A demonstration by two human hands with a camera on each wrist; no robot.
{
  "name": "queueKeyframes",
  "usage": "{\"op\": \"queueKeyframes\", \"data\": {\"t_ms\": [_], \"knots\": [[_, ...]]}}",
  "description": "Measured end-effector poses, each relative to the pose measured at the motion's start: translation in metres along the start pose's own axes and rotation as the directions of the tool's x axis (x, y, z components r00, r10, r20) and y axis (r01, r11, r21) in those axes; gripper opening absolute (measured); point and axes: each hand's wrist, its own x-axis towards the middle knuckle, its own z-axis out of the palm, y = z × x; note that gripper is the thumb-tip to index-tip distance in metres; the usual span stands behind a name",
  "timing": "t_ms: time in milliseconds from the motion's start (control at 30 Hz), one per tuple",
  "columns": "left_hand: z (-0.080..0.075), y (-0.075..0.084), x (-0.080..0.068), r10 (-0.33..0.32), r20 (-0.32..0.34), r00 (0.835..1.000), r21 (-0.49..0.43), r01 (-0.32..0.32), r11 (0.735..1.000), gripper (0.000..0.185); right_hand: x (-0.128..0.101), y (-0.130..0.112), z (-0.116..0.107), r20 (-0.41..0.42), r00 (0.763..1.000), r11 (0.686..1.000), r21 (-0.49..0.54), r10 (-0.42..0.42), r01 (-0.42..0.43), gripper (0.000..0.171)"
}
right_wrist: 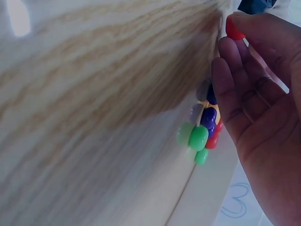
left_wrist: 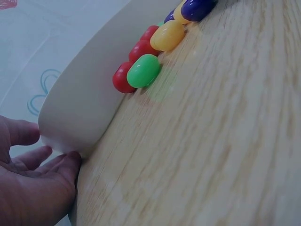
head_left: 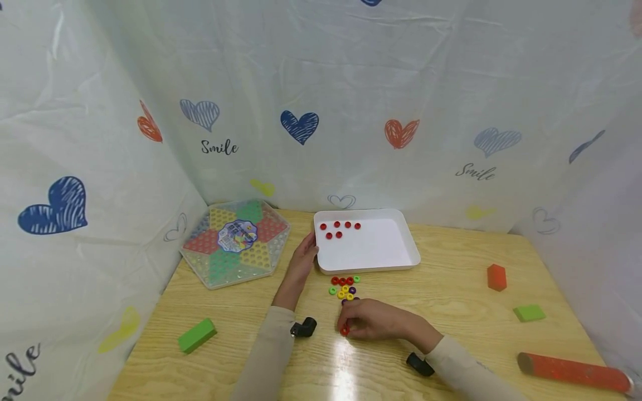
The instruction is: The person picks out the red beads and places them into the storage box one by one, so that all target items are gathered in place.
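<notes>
Red bead: pinched in the fingertips of the right hand, low over the wooden table, just short of the bead cluster lying against the white tray's near edge. Left hand: fingers straight, resting against the tray's left corner. Bare tabletop lies right of the tray, out to the orange block and green block.

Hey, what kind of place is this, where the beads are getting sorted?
Likely a staged tabletop recording booth, not a home: a wooden table is walled by heart-print sheeting, with a white tray, a Chinese checkers board and scattered foam blocks.
</notes>
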Motion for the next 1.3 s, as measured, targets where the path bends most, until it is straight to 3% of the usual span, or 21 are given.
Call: {"op": "queueKeyframes", "data": {"t_ms": [200,500,700,1000,1300], "knots": [[-0.001,0.001,0.001,-0.012,-0.016,1.0,0.003,0.012,1.0,0.051,0.0,-0.002,-0.014,-0.033,0.999,1.0,-0.009,-0.012,0.012,0.015],[-0.002,0.001,0.002,-0.015,-0.025,1.0,0.019,0.016,1.0,0.051,-0.007,0.014,-0.045,-0.099,0.988,0.989,0.095,0.122,-0.113,0.017],[-0.004,0.001,0.002,-0.021,-0.024,0.999,0.02,0.021,1.0,0.051,-0.01,0.035,-0.073,-0.156,0.979,0.985,0.138,0.128,-0.107,0.017],[-0.004,-0.004,0.001,-0.012,-0.013,1.0,0.002,0.012,1.0,0.051,-0.001,0.071,-0.114,-0.157,0.963,0.969,0.152,0.217,-0.194,0.022],[-0.002,-0.002,0.001,0.007,0.006,1.0,-0.008,-0.007,1.0,0.051,0.018,0.1,-0.131,-0.176,0.935,0.945,0.166,0.308,-0.28,0.023]]}}
